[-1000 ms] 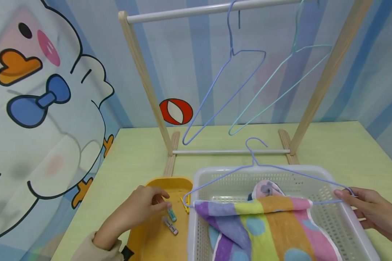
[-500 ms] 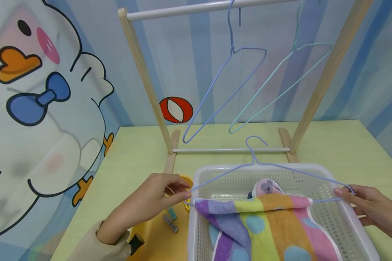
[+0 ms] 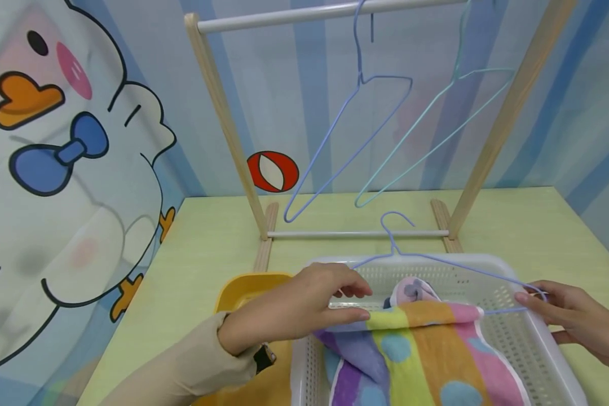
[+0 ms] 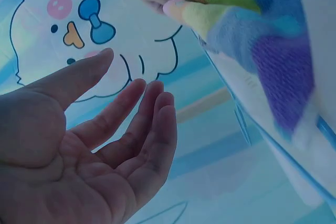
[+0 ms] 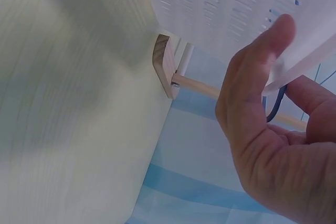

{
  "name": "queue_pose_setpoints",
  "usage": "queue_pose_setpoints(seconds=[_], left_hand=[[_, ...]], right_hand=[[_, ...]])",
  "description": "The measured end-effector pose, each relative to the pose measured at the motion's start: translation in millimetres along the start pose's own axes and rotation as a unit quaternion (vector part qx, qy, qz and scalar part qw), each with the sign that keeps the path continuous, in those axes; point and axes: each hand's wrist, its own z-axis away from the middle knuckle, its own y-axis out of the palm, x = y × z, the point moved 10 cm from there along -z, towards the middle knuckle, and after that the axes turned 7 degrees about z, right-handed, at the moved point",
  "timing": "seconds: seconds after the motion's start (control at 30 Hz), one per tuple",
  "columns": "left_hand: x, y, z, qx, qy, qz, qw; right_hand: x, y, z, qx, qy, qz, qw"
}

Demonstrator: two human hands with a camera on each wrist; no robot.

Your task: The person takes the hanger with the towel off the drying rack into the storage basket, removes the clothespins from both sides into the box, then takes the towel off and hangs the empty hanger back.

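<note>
A lavender clothes hanger [image 3: 392, 248] lies across a white perforated basket [image 3: 479, 265]. Over its bottom bar hangs a striped, dotted towel [image 3: 421, 349]. My right hand [image 3: 573, 318] pinches the hanger's right corner at the basket rim; in the right wrist view, the dark curve of that corner shows beside the thumb. My left hand [image 3: 325, 293] hovers at the towel's left upper edge, thumb and fingers apart. Nothing lies in its palm in the left wrist view. It hides the hanger's left end in the head view.
Left of the basket is a yellow tray [image 3: 233, 287], partly covered by my left sleeve. Behind stands a wooden rack [image 3: 228, 129] with a blue hanger [image 3: 330, 135] and a mint-green hanger [image 3: 411, 129] on its rail. A rolled pinkish cloth [image 3: 415, 290] lies inside the basket.
My left hand has left the yellow tray with its clothespins, passed the hanger's left end and moved right to the towel's upper edge. The right hand stays at the hanger's corner.
</note>
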Motion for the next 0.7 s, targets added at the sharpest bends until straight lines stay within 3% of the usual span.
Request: queue_pose_setpoints(seconds=[0.2,0.5,0.7], left_hand=[[-5.8,17.1,-21.2,0.033,0.009,-0.025,0.9991],[-4.9,41.5,-40.3,0.064,0.015,-0.087,0.9940],[-0.2,58.1,-50.2,0.078,-0.006,-0.135,0.9878]], right_hand=[[3,0.9,0,0.001,-0.006,-0.004,1.000],[6,1.8,0,0.012,-0.021,-0.022,0.999],[6,3.4,1,0.020,-0.034,-0.040,0.998]])
